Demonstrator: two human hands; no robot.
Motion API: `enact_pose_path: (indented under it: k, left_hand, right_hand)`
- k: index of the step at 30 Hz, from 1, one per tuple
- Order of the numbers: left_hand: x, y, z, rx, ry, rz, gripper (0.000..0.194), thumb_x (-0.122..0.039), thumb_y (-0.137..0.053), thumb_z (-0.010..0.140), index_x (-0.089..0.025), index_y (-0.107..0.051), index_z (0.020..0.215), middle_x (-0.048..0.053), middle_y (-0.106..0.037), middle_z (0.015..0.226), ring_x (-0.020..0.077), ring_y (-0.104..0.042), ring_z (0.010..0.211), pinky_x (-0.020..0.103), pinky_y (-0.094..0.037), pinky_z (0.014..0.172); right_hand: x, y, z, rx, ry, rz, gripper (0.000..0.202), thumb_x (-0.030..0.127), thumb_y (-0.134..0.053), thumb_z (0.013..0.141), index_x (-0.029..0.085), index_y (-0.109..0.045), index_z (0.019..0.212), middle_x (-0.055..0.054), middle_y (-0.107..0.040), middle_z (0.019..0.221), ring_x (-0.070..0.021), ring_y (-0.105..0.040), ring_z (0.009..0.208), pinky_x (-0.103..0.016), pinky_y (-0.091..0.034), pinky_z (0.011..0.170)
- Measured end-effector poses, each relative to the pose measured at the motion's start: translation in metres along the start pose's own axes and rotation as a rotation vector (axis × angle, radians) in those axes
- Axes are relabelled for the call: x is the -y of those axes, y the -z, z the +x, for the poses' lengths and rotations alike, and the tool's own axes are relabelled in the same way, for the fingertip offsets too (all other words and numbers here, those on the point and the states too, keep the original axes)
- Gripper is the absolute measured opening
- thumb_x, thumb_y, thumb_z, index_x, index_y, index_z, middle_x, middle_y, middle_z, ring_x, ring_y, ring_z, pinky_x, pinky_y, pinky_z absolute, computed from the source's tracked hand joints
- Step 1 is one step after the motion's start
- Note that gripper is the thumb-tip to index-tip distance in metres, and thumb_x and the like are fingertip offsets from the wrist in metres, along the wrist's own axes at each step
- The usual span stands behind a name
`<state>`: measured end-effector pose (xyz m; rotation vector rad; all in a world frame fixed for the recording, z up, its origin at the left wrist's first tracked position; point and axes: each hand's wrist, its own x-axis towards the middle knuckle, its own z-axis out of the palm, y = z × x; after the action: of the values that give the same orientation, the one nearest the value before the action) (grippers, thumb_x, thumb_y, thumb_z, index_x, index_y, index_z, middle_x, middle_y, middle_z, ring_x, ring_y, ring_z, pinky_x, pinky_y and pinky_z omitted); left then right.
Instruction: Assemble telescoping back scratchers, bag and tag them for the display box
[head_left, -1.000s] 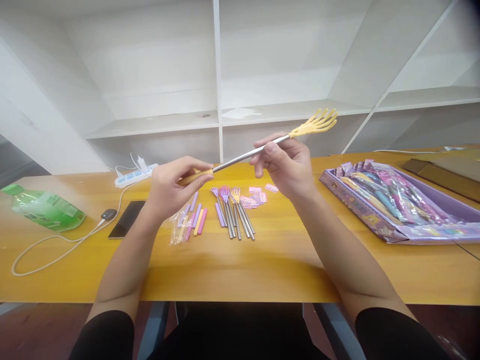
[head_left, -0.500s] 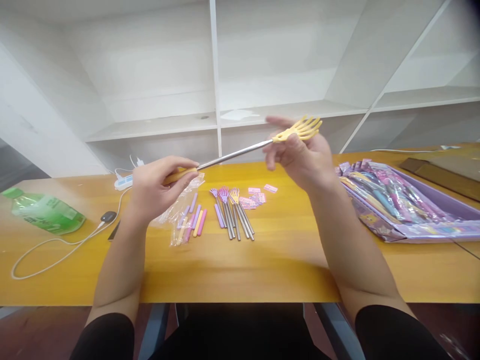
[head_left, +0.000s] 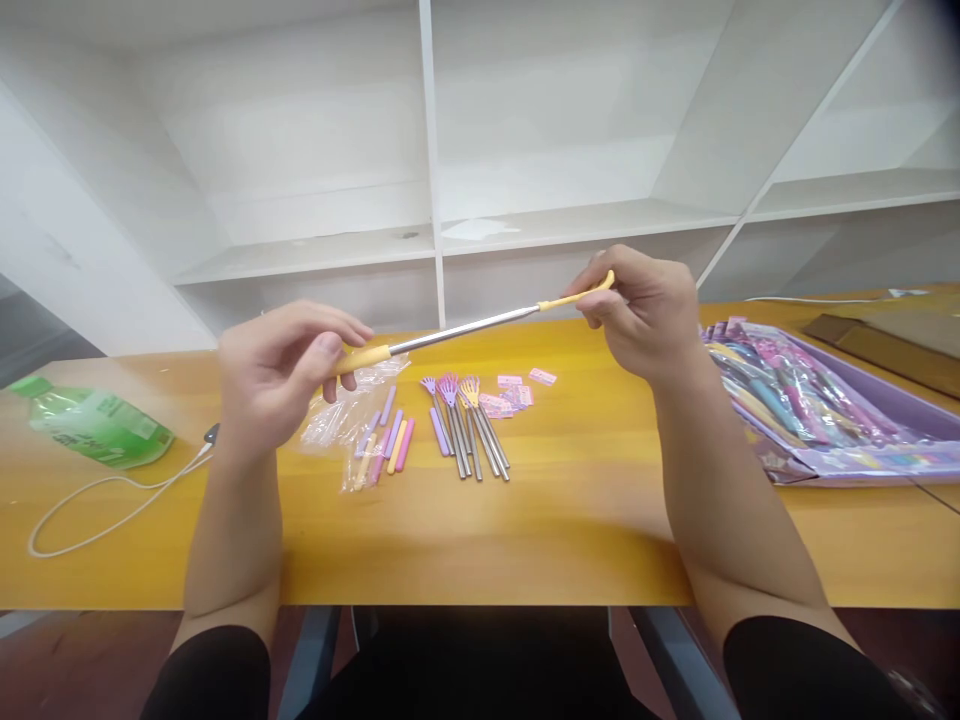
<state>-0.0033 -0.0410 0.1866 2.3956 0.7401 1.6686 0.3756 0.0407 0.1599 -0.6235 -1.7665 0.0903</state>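
A back scratcher (head_left: 472,327) with a metal rod and yellow ends is held nearly level above the table. My left hand (head_left: 274,375) is closed on the end of its yellow handle, thumb and fingers around it. At the other end, my right hand (head_left: 649,310) pinches the yellow claw head, now seen edge-on. Below, several metal rods with purple, pink and yellow claw heads (head_left: 469,390) lie side by side. Left of them are several loose purple, yellow and pink handle sleeves (head_left: 396,447), some under a clear plastic bag (head_left: 337,410).
Small pink cards (head_left: 514,398) lie behind the rods. On the right is a purple box (head_left: 885,460) of wrapped back scratchers, with brown cardboard (head_left: 877,340) behind. A green bottle (head_left: 97,425) and a white cable (head_left: 97,480) are at the left. White shelving (head_left: 435,150) stands behind the table.
The claw head has turned from face-on to edge-on. My right hand has closed around it, while my left hand has shifted left, showing more of the yellow handle.
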Motion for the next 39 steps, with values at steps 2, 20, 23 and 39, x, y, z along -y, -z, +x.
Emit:
enact_pose_path:
  k: [2,20,23,39]
  left_hand:
    - [0.0,0.002,0.0,0.017,0.039,-0.13,0.016,-0.029,-0.071,0.106,-0.027,-0.087,0.102,0.004,-0.082,0.101,0.0117,-0.069,0.056,0.032,-0.052,0.039]
    - [0.006,-0.004,0.004,-0.02,0.043,-0.144,0.022,-0.025,-0.068,0.103,-0.023,-0.084,0.088,0.004,-0.08,0.087,0.0218,-0.075,0.083,0.043,-0.057,0.073]
    - [0.007,-0.008,0.004,-0.002,0.032,-0.145,0.021,-0.026,-0.069,0.104,-0.023,-0.084,0.089,0.003,-0.08,0.087,0.021,-0.075,0.084,0.042,-0.057,0.074]
    - [0.004,-0.038,0.001,-0.07,0.014,-0.09,0.028,-0.035,-0.066,0.103,-0.026,-0.078,0.08,0.003,-0.076,0.078,0.0201,-0.071,0.073,0.039,-0.061,0.068]
  right_hand:
    - [-0.002,-0.002,0.002,0.008,0.012,0.035,0.04,0.062,-0.076,0.101,0.029,-0.072,0.078,-0.003,-0.059,0.07,-0.019,-0.052,0.065,-0.037,-0.044,0.061]
    - [0.007,-0.035,-0.008,0.059,-0.134,0.393,0.048,0.07,-0.065,0.107,0.026,-0.051,0.091,0.003,-0.05,0.083,-0.007,-0.049,0.048,-0.031,-0.026,0.043]
    - [0.011,-0.035,-0.009,0.04,-0.122,0.405,0.047,0.068,-0.065,0.108,0.027,-0.05,0.09,0.003,-0.049,0.083,-0.007,-0.048,0.046,-0.032,-0.024,0.042]
    - [0.024,-0.058,-0.017,0.045,-0.154,0.445,0.052,0.074,-0.065,0.105,0.027,-0.046,0.09,0.003,-0.045,0.084,-0.0074,-0.049,0.048,-0.031,-0.027,0.042]
